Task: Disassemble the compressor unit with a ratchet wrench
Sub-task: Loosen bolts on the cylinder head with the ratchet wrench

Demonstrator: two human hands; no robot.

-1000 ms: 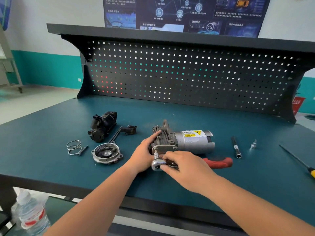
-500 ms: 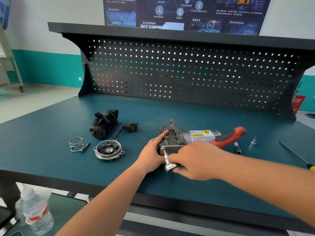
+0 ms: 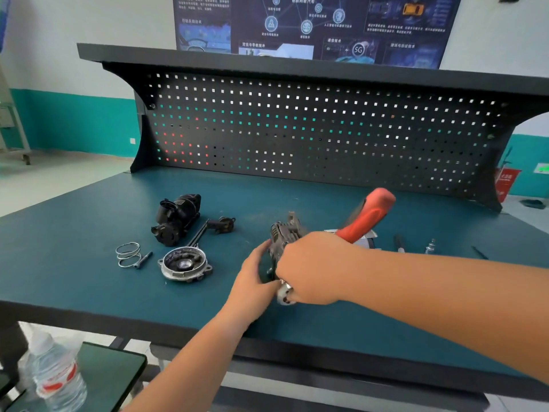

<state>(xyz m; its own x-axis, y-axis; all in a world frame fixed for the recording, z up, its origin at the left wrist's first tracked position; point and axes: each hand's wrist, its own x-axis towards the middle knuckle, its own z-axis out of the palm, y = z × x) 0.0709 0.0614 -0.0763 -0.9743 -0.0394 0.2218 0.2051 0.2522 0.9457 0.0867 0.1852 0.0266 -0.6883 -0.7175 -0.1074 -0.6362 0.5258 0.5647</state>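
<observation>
Grey metal compressor unit (image 3: 286, 233) lies on the dark green desk (image 3: 89, 278), left hand (image 3: 254, 276) gripping its end. Right hand (image 3: 310, 269) clenches the red-handled ratchet wrench (image 3: 367, 217) near its head. Risk: with such short leverage the wrench head may slip off, and the unit may roll if the left grip loosens.

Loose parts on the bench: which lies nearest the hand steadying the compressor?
The round silver cover, just left of the left hand; the spring and black housing lie farther off.
</observation>
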